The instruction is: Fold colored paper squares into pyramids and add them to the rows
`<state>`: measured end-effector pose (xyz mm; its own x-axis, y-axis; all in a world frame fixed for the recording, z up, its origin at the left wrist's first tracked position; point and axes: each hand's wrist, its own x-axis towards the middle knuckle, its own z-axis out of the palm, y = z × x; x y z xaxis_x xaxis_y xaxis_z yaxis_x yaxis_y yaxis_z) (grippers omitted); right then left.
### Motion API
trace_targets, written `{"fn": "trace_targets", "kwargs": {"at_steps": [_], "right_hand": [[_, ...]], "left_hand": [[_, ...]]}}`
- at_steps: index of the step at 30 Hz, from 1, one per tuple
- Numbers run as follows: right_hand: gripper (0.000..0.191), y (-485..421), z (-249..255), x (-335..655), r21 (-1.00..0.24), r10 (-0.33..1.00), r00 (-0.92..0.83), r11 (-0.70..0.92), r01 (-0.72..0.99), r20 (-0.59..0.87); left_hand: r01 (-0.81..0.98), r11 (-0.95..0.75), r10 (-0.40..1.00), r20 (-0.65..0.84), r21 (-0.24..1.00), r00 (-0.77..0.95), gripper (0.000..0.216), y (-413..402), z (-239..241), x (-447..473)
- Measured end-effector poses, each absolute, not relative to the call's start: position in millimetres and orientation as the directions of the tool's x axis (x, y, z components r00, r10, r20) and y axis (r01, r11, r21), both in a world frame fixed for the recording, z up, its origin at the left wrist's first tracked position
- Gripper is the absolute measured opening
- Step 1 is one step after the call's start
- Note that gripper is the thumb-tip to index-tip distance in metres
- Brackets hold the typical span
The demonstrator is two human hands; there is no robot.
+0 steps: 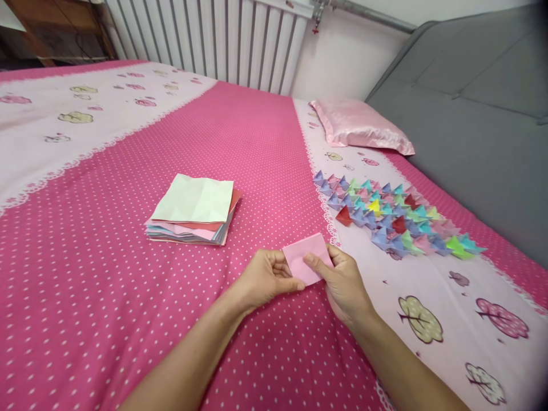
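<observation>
A small folded piece of pink paper (303, 258) is held above the bed between both hands. My left hand (268, 277) grips its left side, thumb along the lower edge and fingers curled behind. My right hand (342, 279) pinches the right side, its thumb pressed flat on the front face and its fingers behind the sheet. Left of the hands lies a stack of creased paper sheets (194, 200), a pale green one on top. To the right, several rows of small folded paper boats (385, 214) in many colours stand on the bedspread.
The pink dotted bedspread (107, 274) covers the bed, with softly wrinkled fabric. A pink pillow (362, 125) rests at the back right, near a grey padded headboard (466, 85). Along the far wall is a white radiator (214, 43).
</observation>
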<state>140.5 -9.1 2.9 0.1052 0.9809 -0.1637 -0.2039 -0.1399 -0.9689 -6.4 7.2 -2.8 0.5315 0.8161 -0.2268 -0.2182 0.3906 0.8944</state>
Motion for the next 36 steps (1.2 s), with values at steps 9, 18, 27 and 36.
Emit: {"fn": "trace_targets", "kwargs": {"at_steps": [9,18,27,36], "right_hand": [[0.034,-3.8,3.0,141.8,-0.946,0.969,0.135,-0.163,-0.281,-0.207],[0.025,-8.6,6.7,144.3,-0.989,0.999,-0.026,0.044,0.143,0.041],[0.013,-12.8,15.1,142.1,-0.648,0.824,-0.061,0.486,0.586,0.563],[0.012,-10.7,17.4,141.3,-0.587,0.794,-0.050,0.489,0.646,0.606]], "left_hand": [[-0.328,0.317,0.916,-0.198,0.890,0.349,0.023,10.3,0.7,-10.0],[0.142,-0.116,0.993,0.112,0.983,0.036,0.007,11.4,5.4,-12.8],[0.292,-0.426,0.899,0.366,0.856,0.238,0.011,3.5,8.9,-8.8],[0.251,-0.441,0.890,0.384,0.862,0.246,0.010,3.2,7.1,-8.3]]}}
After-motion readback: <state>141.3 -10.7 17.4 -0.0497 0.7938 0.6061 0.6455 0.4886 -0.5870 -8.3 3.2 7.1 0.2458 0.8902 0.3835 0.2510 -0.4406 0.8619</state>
